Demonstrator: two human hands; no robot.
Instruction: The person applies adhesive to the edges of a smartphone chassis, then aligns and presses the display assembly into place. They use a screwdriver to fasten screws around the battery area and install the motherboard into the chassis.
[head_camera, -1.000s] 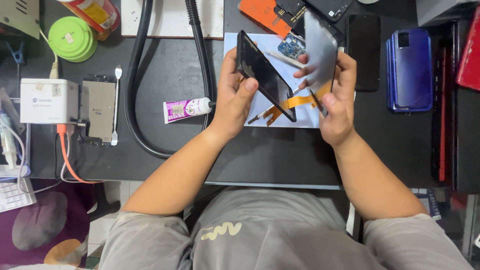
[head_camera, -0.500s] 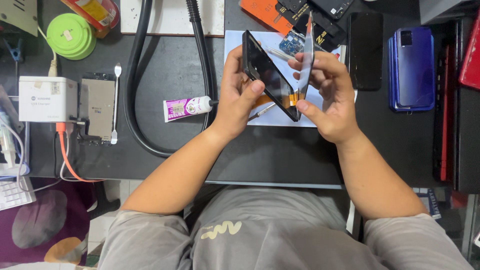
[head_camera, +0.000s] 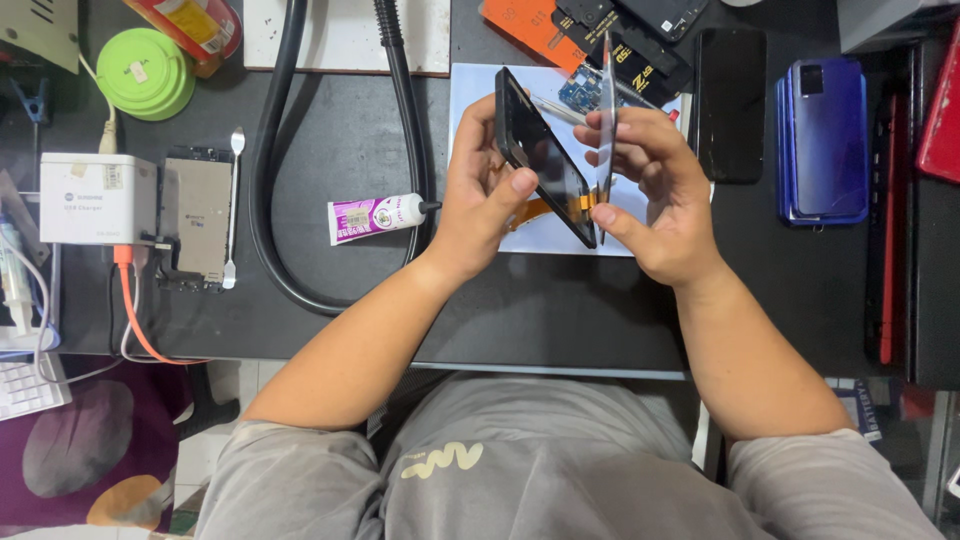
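Workbench (head_camera: 560, 320), dark-topped, seen from above, cluttered. Left hand (head_camera: 485, 195) grips a black phone body (head_camera: 545, 155), held tilted above a pale blue mat (head_camera: 480, 100); right hand (head_camera: 655, 190) pinches a thin display panel (head_camera: 606, 120) edge-on, just beside the phone, an orange flex strip (head_camera: 545, 208) running between the two. Around: glue tube (head_camera: 375, 214) with purple label left of the hands; black hose (head_camera: 275, 150) looping past it; bare phone frame (head_camera: 197, 215) beside a white charger box (head_camera: 97, 197) with orange cable (head_camera: 135, 315); green round container (head_camera: 146, 72); dark phone (head_camera: 730, 105) and blue phone (head_camera: 822, 140) to the right; orange and black cards at the top edge. Hands cover much of the mat; a small circuit board behind the fingers is mostly hidden; red items at far right are cut off. Grey-clad lap below; patterned floor at lower left
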